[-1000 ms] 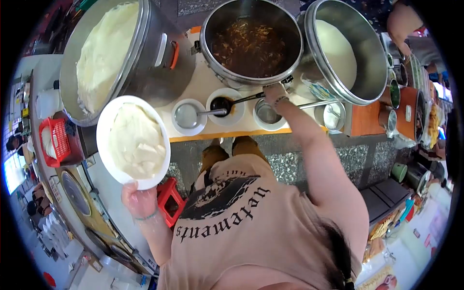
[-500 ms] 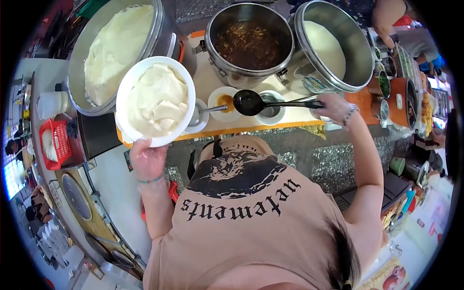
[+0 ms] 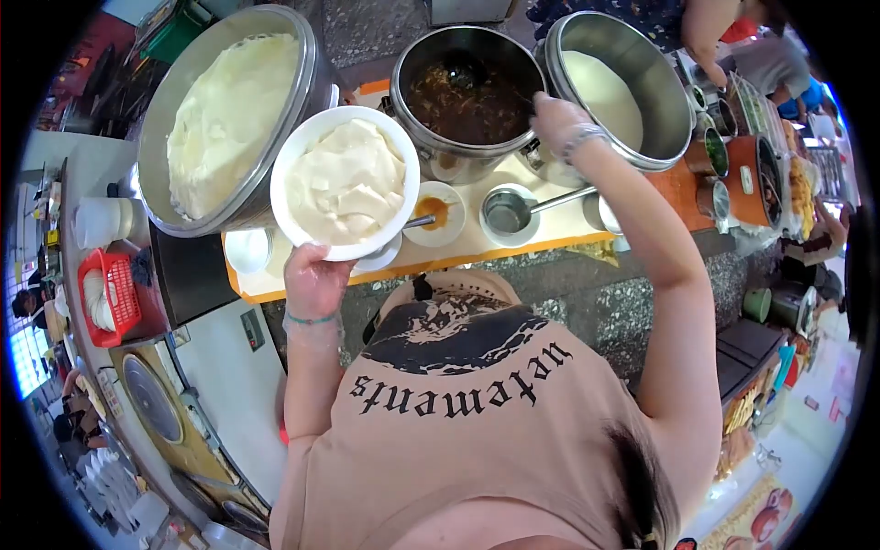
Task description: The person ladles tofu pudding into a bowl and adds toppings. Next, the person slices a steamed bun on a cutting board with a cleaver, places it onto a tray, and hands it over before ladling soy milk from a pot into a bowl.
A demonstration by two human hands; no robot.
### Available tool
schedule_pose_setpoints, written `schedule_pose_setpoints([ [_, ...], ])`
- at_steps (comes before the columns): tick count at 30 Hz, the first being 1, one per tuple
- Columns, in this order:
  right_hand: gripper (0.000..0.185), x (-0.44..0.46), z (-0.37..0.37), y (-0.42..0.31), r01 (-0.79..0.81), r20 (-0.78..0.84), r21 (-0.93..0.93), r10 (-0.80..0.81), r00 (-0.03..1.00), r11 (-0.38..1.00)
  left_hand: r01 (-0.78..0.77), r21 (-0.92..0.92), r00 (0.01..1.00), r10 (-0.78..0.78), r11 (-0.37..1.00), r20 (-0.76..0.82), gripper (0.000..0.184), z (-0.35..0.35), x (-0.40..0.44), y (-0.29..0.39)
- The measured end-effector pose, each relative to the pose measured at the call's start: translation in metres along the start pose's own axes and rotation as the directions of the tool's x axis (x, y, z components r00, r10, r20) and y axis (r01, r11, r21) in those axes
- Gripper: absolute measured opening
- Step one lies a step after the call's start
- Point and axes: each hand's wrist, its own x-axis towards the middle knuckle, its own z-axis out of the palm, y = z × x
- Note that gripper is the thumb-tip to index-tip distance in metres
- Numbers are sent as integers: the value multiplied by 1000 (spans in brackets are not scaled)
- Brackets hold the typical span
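My left hand (image 3: 318,282), in a thin clear glove, grips a white bowl (image 3: 280,194) by its lower rim. Soft white curd resembling tofu pudding (image 3: 346,179) fills that bowl. My right hand (image 3: 561,124) is closed at the right rim of the middle steel pot (image 3: 400,103). It holds a dark ladle (image 3: 465,71), whose head is down in brown liquid with shreds (image 3: 449,105); most of the handle is hard to make out. Below the pot, another steel ladle (image 3: 507,211) rests on a white dish (image 3: 524,240).
A large steel pot of white curd (image 3: 234,128) stands left, and a steel pot of pale contents (image 3: 605,96) right. A stained saucer (image 3: 449,234) lies on the counter (image 3: 302,275). A red basket (image 3: 124,298) is far left. Another person's arm (image 3: 706,41) reaches in at upper right.
The dark ladle has moved from above the small dishes up into the brown liquid, my right hand going up and left. My left hand has carried the bowl slightly right.
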Motion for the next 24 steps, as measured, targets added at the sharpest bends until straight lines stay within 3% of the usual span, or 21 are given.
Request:
schedule_pose_setpoints([
  [4, 26, 36, 28, -28, 44, 8, -45, -44, 999, 998, 25, -28, 999, -25, 999, 21, 69, -4, 7, -8],
  [6, 28, 45, 39, -39, 30, 21, 47, -31, 999, 998, 49, -25, 998, -49, 998, 28, 69, -13, 13, -12],
  [7, 29, 50, 39, -41, 25, 137, 53, -32, 990, 998, 73, -22, 997, -72, 997, 36, 69, -18, 15, -12],
  [8, 29, 54, 39, -38, 26, 134, 51, -32, 990, 998, 71, -23, 997, -70, 997, 39, 69, -23, 19, -15],
  [10, 32, 60, 44, -26, 343, 236, -114, -309, 921, 933, 96, -27, 991, -93, 995, 100, 68, -30, 25, -19],
  [11, 25, 58, 50, -16, 244, 146, 111, -259, 955, 963, 95, -28, 990, -92, 995, 103, 68, -25, 26, -20],
  [12, 25, 53, 50, -6, 242, 145, 108, -256, 956, 964, 93, -40, 992, -89, 995, 86, 67, -15, 27, -24],
  [14, 15, 41, 49, 12, 516, 17, -29, -516, 857, 856, 88, -54, 994, -84, 995, 74, 67, -14, 34, -26],
  [15, 21, 36, 57, 22, 654, -242, 42, -627, 740, 756, 102, -36, 991, -98, 994, 95, 66, -20, 41, -31],
  [16, 21, 36, 62, 30, 653, -244, 40, -626, 740, 756, 117, -16, 987, -114, 993, 112, 65, -25, 46, -34],
  [17, 23, 14, 42, 23, 324, -66, 557, -348, 935, 765, 117, -27, 986, -113, 993, 120, 63, -19, 47, -34],
  [18, 25, -8, 21, 17, -149, 252, 848, -139, 958, 509, 116, -26, 986, -112, 993, 125, 63, -19, 52, -35],
  [20, 28, -37, -5, 10, -183, 258, 868, -105, 961, 461, 155, -13, 978, -152, 988, 143, 64, -21, 63, -38],
  [22, 26, -58, -24, 8, -236, 270, 922, -73, 960, 306, 155, -2, 975, -153, 988, 160, 65, -15, 71, -40],
  [24, 26, -76, -42, 9, -242, 270, 926, -60, 961, 291, 164, -1, 973, -162, 986, 167, 67, -7, 81, -41],
])
